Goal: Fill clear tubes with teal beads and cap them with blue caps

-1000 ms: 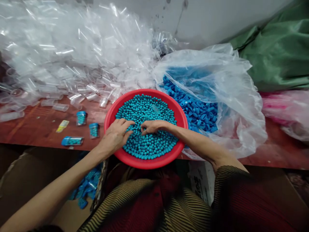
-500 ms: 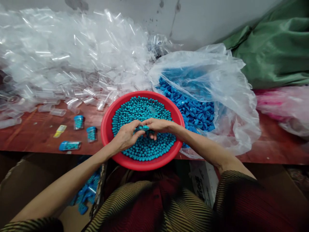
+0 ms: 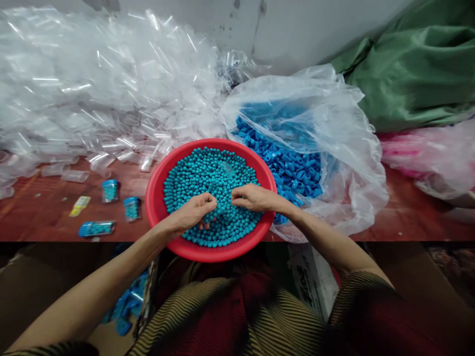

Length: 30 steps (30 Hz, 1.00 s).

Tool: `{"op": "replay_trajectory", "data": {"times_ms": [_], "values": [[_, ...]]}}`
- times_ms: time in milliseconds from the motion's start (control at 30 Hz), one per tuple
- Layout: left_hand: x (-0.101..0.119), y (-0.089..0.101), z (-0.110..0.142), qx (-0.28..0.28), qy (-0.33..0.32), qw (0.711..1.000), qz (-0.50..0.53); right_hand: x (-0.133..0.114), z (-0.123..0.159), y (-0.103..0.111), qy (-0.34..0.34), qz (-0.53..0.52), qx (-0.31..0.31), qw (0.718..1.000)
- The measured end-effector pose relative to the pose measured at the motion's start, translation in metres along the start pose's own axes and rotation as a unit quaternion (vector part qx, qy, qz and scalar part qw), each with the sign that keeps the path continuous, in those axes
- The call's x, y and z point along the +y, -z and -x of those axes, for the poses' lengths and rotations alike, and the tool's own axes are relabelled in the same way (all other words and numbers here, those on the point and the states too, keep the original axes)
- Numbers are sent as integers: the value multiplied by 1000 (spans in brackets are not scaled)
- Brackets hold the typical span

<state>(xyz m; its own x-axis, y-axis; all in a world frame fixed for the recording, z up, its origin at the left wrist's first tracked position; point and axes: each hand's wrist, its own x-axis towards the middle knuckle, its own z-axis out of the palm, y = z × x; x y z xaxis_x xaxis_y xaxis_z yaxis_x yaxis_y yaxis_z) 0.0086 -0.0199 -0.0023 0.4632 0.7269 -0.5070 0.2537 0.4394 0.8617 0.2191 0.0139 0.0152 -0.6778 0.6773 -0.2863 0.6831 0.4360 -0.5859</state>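
Observation:
A red basin [image 3: 154, 198] full of turquoise beads [image 3: 202, 165] stands at the table's front edge, before my body. My left hand [image 3: 196, 212] is over the beads at the left, its fingers closed; what they hold is hidden, with turquoise showing between them. My right hand [image 3: 252, 198] hovers over the right side of the beads, thumb and fingers pressed together, and nothing can be made out in them. The two hands are apart. A small clear tube [image 3: 227, 169] seems to lie on the beads.
Clear tubes [image 3: 92, 99] form a big heap at the back left. An open plastic bag [image 3: 356, 163] of blue caps [image 3: 297, 170] lies right of the basin. Several bead-filled tubes [image 3: 131, 208] and a yellow label [image 3: 79, 205] lie left. Below is a box with filled tubes [image 3: 128, 306].
My hands were together over the beads around something small and turquoise. They have since separated, left hand to the left and right hand to the right. The view has shifted slightly.

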Motion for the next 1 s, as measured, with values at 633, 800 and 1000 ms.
{"op": "replay_trajectory", "data": {"times_ms": [633, 800, 1000], "values": [[-7, -2, -4, 40, -96, 994, -19, -5, -2, -17, 52, 8, 89, 995], [-4, -5, -2, 50, -120, 991, -28, -14, -4, -29, 60, -88, 87, 990], [-6, -4, -3, 69, -109, 992, -14, -13, -3, -34, 30, -145, 203, 968]]}}
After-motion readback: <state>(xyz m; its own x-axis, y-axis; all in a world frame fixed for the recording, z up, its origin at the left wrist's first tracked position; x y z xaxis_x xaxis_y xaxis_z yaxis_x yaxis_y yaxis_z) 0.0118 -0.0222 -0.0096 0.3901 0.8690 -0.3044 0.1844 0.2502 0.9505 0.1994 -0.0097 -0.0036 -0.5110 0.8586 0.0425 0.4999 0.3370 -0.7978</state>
